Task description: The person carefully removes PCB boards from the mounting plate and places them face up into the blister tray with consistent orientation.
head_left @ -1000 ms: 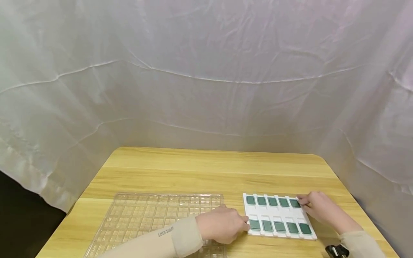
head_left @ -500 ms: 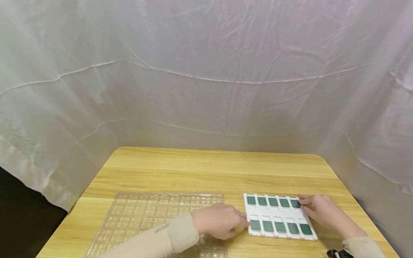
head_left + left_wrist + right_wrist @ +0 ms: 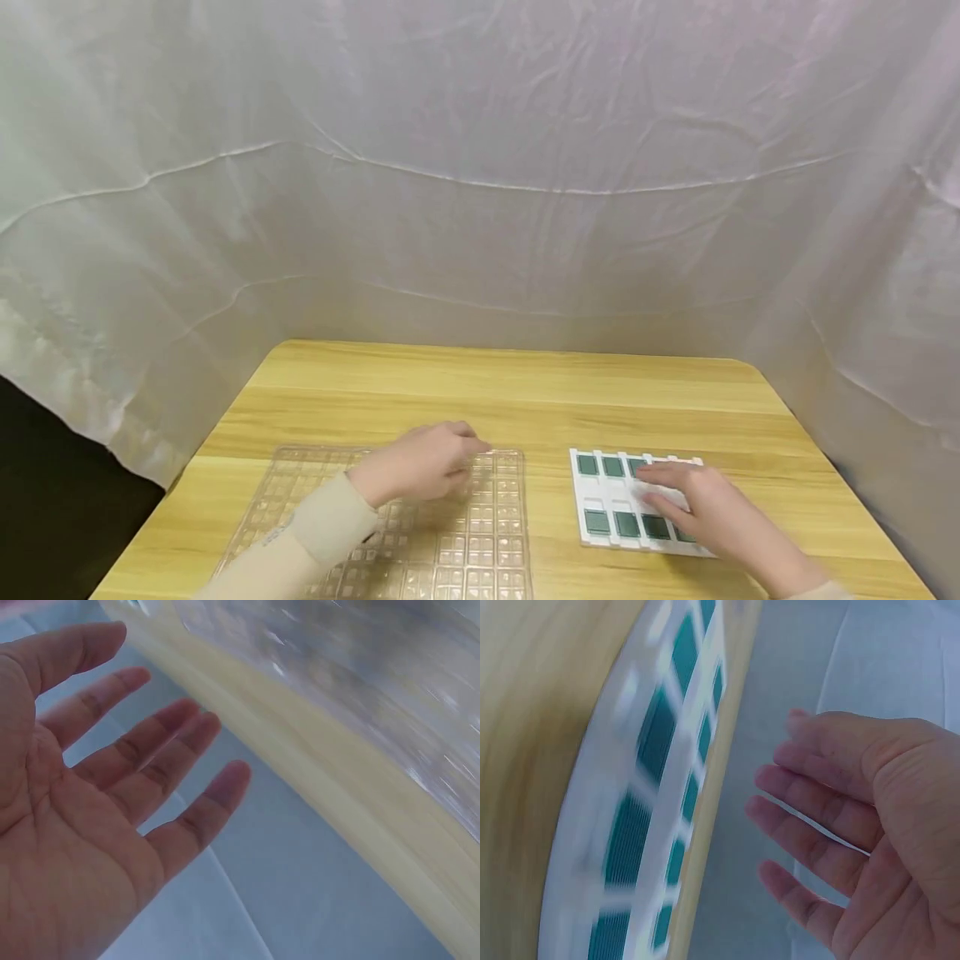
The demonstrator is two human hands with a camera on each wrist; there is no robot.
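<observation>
My left hand (image 3: 420, 462) is above the clear plastic grid tray (image 3: 504, 521) on the left of the table. In the left wrist view its fingers (image 3: 199, 821) are spread and relaxed, with nothing held. My right hand (image 3: 697, 504) hovers over the right part of a white tray (image 3: 617, 493), hiding some of its contents. Flat green squares with ridged edges (image 3: 597, 522) lie in two rows of slots there. The right wrist view shows the right hand's fingers (image 3: 817, 859) loosely bent and apart from the white tray.
The two trays lie side by side on a wooden table (image 3: 480, 400) with a strip of bare wood between them. Pale curtains (image 3: 480, 250) hang behind the table and at its sides.
Both hands have let go of the white tray's edges. The left hand has swung leftward over the clear tray; the right has shifted left over the green squares.
</observation>
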